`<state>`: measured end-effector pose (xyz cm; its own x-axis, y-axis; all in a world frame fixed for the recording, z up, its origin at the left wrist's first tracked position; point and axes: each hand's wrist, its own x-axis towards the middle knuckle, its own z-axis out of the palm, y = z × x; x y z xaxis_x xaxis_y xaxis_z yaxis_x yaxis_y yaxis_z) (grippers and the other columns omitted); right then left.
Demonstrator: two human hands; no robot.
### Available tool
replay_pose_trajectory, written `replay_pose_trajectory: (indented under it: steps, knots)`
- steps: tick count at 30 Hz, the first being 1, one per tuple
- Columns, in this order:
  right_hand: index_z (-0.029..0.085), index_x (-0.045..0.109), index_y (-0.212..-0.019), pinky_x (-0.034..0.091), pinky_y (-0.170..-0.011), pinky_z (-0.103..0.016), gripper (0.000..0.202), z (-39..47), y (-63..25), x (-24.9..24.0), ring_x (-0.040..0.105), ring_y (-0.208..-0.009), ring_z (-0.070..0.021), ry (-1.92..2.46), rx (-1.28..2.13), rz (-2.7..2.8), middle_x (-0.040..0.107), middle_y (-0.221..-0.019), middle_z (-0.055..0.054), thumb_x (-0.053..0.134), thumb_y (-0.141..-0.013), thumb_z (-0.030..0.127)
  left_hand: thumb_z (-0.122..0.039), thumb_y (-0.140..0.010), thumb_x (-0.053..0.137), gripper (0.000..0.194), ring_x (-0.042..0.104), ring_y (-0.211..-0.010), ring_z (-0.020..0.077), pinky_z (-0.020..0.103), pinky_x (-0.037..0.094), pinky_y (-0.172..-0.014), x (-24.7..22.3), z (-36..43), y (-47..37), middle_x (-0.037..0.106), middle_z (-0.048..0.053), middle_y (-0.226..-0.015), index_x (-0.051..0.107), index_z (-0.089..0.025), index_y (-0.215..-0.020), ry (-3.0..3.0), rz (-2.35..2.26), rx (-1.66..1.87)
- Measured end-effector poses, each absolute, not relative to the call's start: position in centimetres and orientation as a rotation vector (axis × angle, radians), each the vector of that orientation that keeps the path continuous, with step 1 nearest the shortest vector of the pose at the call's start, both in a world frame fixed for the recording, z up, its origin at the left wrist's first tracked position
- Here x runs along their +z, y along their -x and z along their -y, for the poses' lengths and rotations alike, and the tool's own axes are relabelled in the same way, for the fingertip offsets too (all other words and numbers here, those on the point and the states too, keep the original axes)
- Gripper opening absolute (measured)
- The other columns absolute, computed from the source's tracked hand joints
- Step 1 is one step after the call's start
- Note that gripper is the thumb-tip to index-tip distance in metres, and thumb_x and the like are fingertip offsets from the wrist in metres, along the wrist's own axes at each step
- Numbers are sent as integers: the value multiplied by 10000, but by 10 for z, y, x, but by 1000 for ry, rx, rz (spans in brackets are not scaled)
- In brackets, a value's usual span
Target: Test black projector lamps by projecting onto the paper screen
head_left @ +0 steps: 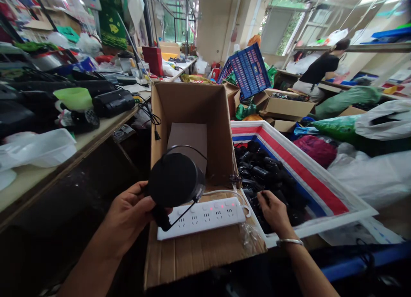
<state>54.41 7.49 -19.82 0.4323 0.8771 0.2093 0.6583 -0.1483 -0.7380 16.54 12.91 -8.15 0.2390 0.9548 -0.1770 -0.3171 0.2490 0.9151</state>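
Note:
My left hand (133, 213) grips a round black device (175, 179) with a thin wire arc around it, held up over a white power strip (202, 218). Several small red lights glow on the strip, which lies on a cardboard surface (195, 258). Behind the device stands an open cardboard box (192, 100) with a flat piece of cardboard inside. At the right, my right hand (272, 209) reaches into a striped, white-rimmed bin (302, 173) of black items (263, 173). Its fingers are bent together at the items; what they hold is too small to make out.
To the left runs a workbench (96, 136) with black devices, a green cup (73, 98) and a white tray (58, 149). A blue crate (248, 72) leans behind the bin. Bags lie at the right, and a person (321, 70) sits farther back.

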Motion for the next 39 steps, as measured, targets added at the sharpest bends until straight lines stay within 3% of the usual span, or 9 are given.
replay_pose_trajectory:
  steps: [4,8,12,20,26,32,39]
  knots:
    - [221,498,-784,465,-504,-259,306,-74,-523,-175,541,-533,-149,1732,599,1309,535,-619,17,467,-873,512,-347,-533,863,465,659,-560,160,224,548,-518,-82,-130,-170,688,-10,-649,610,-158,-874,-845,-936,1107]
    - [195,523,-791,475,-524,-258,336,-74,-496,-179,555,-548,-145,1614,738,1363,590,-639,-4,491,-867,520,-280,-585,839,430,665,-582,157,227,552,-531,-89,-129,-172,690,-10,-688,592,-149,-913,-848,-929,1080]
    - [184,548,-796,453,-558,-256,299,-75,-487,-194,533,-570,-137,1566,760,1427,577,-641,-5,502,-879,467,-251,-639,808,400,669,-570,152,228,549,-529,-97,-127,-172,690,-15,-689,559,-151,-935,-855,-937,1034]
    - [206,623,-735,462,-644,-256,210,-85,-493,-182,577,-674,-164,1510,875,1721,623,-698,-3,547,-866,351,-274,-561,847,508,667,-573,187,280,560,-498,-105,-129,-179,693,9,-673,533,-129,-934,-825,-956,1035]
    - [207,623,-770,461,-647,-265,210,-77,-484,-198,583,-694,-180,1549,788,1735,632,-732,-22,513,-885,344,-224,-610,819,478,633,-665,134,251,537,-605,-119,-138,-181,677,-9,-770,532,-158,-987,-908,-903,1041]
    - [212,675,-879,527,-695,-303,225,-69,-488,-223,664,-780,-240,1567,620,1618,706,-840,-76,523,-858,376,-131,-651,731,259,583,-709,133,218,466,-610,-119,-147,-196,632,-6,-774,602,-154,-874,-1263,-854,889]
    - [247,692,-905,546,-602,-244,222,-70,-494,-243,681,-786,-253,1580,573,1557,720,-896,-78,605,-776,405,-105,-634,703,294,591,-778,176,267,468,-655,-134,-146,-206,656,16,-831,600,-171,-901,-1272,-820,837]
